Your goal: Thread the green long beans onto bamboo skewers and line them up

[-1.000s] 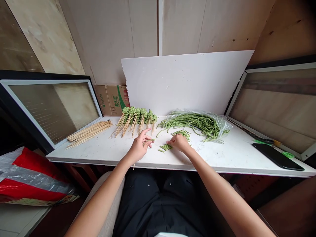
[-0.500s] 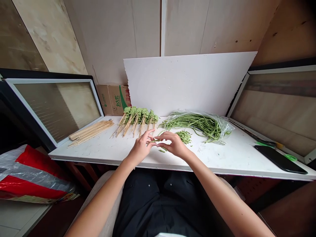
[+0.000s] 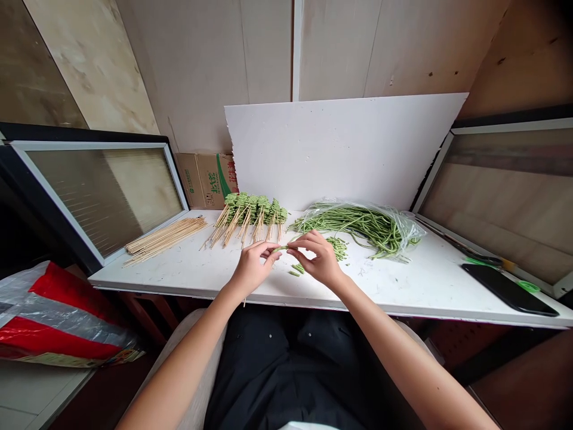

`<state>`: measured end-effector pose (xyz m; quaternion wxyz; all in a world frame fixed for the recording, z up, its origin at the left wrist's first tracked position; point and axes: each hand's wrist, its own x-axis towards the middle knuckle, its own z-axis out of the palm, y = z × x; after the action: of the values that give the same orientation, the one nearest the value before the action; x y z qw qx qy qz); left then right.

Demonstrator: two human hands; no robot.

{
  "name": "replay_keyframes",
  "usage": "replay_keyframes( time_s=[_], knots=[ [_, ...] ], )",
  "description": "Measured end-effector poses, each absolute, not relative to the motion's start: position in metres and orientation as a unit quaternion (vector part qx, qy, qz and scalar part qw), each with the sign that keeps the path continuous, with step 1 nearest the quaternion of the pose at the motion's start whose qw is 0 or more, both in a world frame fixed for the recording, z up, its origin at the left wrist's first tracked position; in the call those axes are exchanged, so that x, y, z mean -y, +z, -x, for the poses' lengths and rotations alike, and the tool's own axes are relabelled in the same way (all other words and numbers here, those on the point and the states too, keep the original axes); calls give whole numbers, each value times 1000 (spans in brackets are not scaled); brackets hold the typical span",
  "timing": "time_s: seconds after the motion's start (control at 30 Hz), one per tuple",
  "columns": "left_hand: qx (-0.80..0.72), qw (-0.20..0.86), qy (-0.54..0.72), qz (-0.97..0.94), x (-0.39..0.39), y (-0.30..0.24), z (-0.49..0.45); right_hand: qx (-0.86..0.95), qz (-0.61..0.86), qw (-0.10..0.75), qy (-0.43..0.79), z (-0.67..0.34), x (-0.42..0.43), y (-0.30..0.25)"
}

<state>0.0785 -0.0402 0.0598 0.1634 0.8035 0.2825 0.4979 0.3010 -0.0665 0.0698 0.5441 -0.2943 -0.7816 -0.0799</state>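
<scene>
My left hand (image 3: 251, 266) and my right hand (image 3: 316, 258) meet above the white table (image 3: 188, 272), fingertips pinched together. Between them is a thin bamboo skewer with short green bean pieces (image 3: 281, 248); the left hand grips the skewer, whose end pokes out below the wrist. The right hand pinches a bean piece at the skewer's tip. A few cut bean pieces (image 3: 297, 269) lie under the hands, and a small pile of cut pieces (image 3: 338, 246) sits just right of them.
Finished bean skewers (image 3: 251, 214) lie fanned at the back. Bare skewers (image 3: 165, 238) lie at the left. Long green beans in a clear bag (image 3: 362, 224) lie at the right. A black phone (image 3: 508, 289) and scissors (image 3: 481, 258) sit far right. A red-white bag (image 3: 54, 322) lies lower left.
My right hand rose from the cut pieces on the table with one piece and came to my left hand; both hands lifted slightly and closed together.
</scene>
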Motion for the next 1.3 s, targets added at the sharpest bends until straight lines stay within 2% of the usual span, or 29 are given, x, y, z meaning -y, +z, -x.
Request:
replay_keyframes(
  time_s=[0.17, 0.4, 1.3],
  knots=[
    [-252, 98, 498, -824, 46, 64, -78, 805, 286, 509, -110, -298, 71, 72],
    [-220, 39, 515, -827, 51, 65, -80, 796, 299, 507, -140, -301, 69, 67],
    [-228, 70, 529, -815, 55, 70, -83, 770, 292, 549, -140, -294, 73, 68]
  ],
)
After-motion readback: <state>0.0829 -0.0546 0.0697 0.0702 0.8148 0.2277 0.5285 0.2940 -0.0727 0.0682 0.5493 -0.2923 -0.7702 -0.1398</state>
